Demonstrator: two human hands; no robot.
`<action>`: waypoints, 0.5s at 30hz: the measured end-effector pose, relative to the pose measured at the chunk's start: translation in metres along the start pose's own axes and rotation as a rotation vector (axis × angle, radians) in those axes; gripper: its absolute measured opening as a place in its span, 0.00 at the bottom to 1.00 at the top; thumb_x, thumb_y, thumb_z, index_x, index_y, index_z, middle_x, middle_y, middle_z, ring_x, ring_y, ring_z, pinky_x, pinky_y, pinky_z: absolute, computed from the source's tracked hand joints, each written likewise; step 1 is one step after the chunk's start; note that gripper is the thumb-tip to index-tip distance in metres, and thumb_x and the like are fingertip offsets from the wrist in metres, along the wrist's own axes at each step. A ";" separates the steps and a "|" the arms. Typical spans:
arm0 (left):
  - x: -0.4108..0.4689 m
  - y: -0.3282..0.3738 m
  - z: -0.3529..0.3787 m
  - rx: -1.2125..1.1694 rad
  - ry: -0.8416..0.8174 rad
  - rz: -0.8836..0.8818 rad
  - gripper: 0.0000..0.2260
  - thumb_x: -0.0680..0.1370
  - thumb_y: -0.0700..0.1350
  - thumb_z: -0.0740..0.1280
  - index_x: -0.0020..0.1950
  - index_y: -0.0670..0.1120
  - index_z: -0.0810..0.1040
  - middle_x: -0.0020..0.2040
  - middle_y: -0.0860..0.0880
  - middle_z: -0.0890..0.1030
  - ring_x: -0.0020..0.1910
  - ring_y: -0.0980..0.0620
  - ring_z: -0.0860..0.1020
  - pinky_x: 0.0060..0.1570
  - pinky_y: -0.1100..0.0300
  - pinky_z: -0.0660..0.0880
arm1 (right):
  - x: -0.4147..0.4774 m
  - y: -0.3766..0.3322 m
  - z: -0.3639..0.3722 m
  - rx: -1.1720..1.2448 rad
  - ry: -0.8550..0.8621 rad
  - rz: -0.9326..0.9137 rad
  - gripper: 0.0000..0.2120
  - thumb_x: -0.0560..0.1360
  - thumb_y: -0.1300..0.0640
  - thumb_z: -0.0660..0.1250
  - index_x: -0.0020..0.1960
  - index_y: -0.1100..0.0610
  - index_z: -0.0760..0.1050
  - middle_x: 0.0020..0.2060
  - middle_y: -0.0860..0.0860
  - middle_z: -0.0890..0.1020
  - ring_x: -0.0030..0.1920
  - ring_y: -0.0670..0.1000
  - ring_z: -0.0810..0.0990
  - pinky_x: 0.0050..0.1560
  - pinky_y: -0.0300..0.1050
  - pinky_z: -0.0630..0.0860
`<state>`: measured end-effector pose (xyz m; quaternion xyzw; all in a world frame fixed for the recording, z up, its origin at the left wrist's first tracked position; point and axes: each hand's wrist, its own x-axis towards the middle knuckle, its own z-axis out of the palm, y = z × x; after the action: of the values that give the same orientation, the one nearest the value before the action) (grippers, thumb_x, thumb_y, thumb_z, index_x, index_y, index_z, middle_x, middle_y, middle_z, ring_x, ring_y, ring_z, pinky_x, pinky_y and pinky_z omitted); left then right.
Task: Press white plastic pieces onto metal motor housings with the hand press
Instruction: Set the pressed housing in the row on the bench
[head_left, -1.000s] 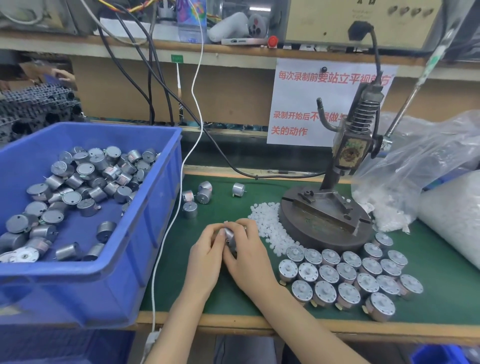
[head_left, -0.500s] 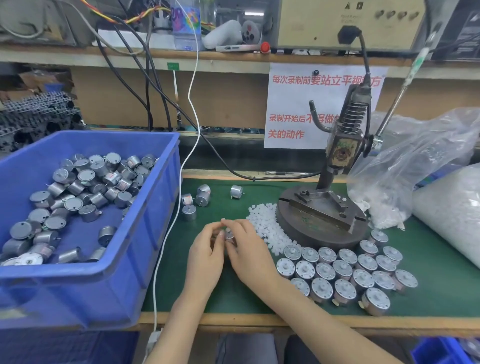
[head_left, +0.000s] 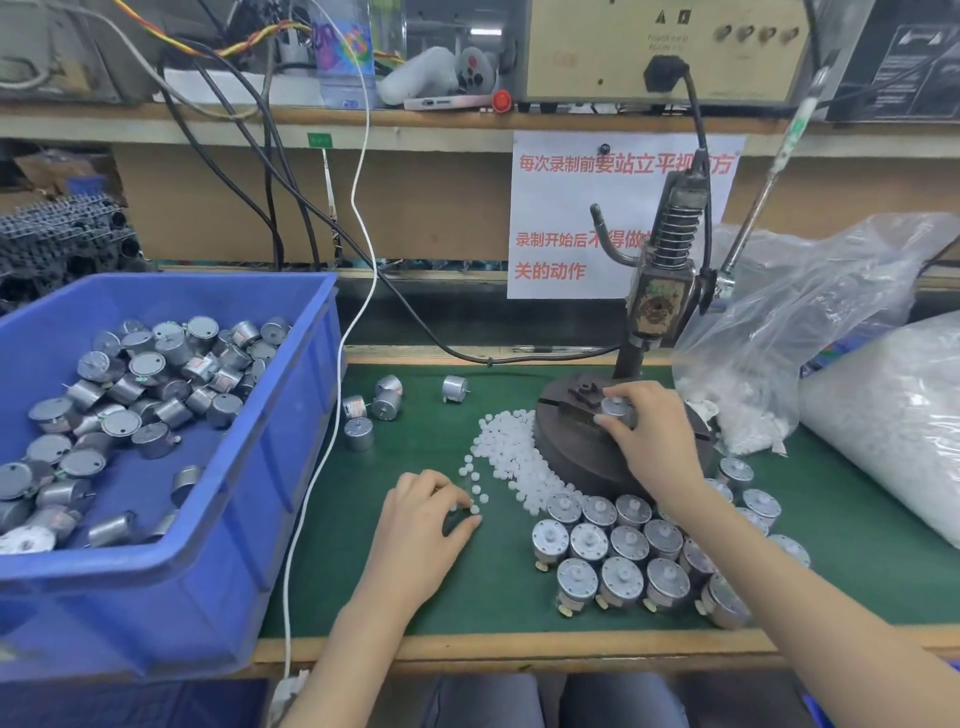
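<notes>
R hand (head_left: 652, 436): fingers curled round 1 motor housing (head_left: 614, 410), holding it on fixture atop round press base (head_left: 566, 452). Press column (head_left: 660, 291) just behind grip, lever (head_left: 763, 197) up to its right. L hand (head_left: 423, 525) down on green mat (head_left: 857, 577), fingers curled, tips touching loose white plastic pieces (head_left: 506, 447); can't tell if 1 is pinched. Main pile between my 2 hands. Rows of upright motors (head_left: 623, 545) just below R wrist. Blue bin (head_left: 218, 545) w/ more housings left of L hand

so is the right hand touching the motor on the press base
Touching. The head view shows the right hand gripping the motor housing atop the press base.
</notes>
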<state>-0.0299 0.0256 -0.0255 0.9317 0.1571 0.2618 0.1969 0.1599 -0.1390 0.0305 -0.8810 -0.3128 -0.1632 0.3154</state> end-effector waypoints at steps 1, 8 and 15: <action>0.000 0.001 -0.001 -0.004 0.003 0.001 0.06 0.74 0.49 0.69 0.48 0.49 0.81 0.46 0.55 0.74 0.49 0.53 0.68 0.52 0.63 0.62 | 0.002 0.005 0.000 -0.010 0.022 0.012 0.13 0.73 0.58 0.70 0.56 0.59 0.77 0.54 0.55 0.79 0.55 0.57 0.72 0.57 0.47 0.66; -0.001 -0.001 0.000 0.017 0.012 0.012 0.08 0.76 0.50 0.67 0.52 0.50 0.80 0.46 0.55 0.74 0.49 0.52 0.69 0.50 0.65 0.60 | 0.022 0.019 0.001 -0.120 0.035 0.110 0.18 0.72 0.51 0.70 0.59 0.58 0.76 0.54 0.57 0.77 0.57 0.60 0.70 0.55 0.50 0.63; -0.001 -0.002 0.001 0.041 -0.007 0.019 0.09 0.77 0.51 0.64 0.54 0.51 0.79 0.48 0.56 0.73 0.51 0.54 0.69 0.52 0.65 0.61 | 0.024 0.017 0.009 -0.153 0.046 0.094 0.21 0.73 0.51 0.68 0.61 0.62 0.74 0.55 0.61 0.76 0.57 0.62 0.70 0.57 0.54 0.67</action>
<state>-0.0307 0.0264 -0.0281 0.9378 0.1530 0.2571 0.1759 0.1896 -0.1325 0.0275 -0.9121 -0.2503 -0.1919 0.2617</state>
